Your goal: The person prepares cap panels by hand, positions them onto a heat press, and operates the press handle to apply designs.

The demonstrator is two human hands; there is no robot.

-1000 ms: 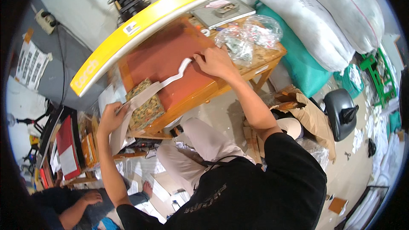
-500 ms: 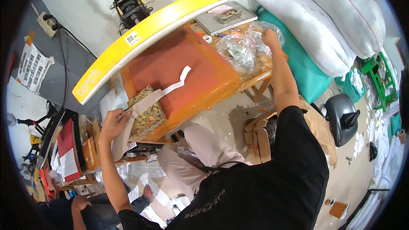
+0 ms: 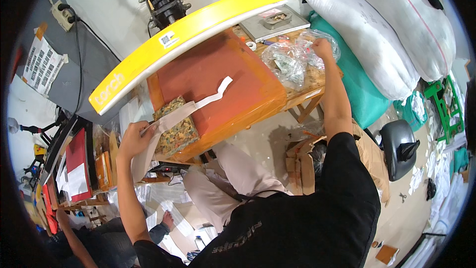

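My left hand [image 3: 134, 140] is closed on a long pale beige strip [image 3: 173, 118]. From there the strip runs over a multicoloured speckled foam block [image 3: 177, 135] to a wavy white end on the red-brown pad [image 3: 213, 72]; its other part hangs below the hand. My right hand [image 3: 322, 48] reaches to the far right of the table, closed, over a clear plastic bag [image 3: 325, 60]. Whatever those fingers hold is too small to make out. Beside it sits another clear bag [image 3: 285, 63] with pale, greenish contents.
A yellow curved panel [image 3: 193, 17] overhangs the pad. Behind lie a grey metal plate [image 3: 258, 27] with a small tin [image 3: 277, 20] and a tape roll [image 3: 251, 45]. Stuffed white sacks [image 3: 357, 30] stand at right, a cardboard box [image 3: 300, 166] below. Another person's arm [image 3: 74, 238] shows lower left.
The whole view has shifted slightly. My left hand keeps the strip over the foam block, and my right hand stays closed at the plastic bag. The other person's arm at lower left has moved.
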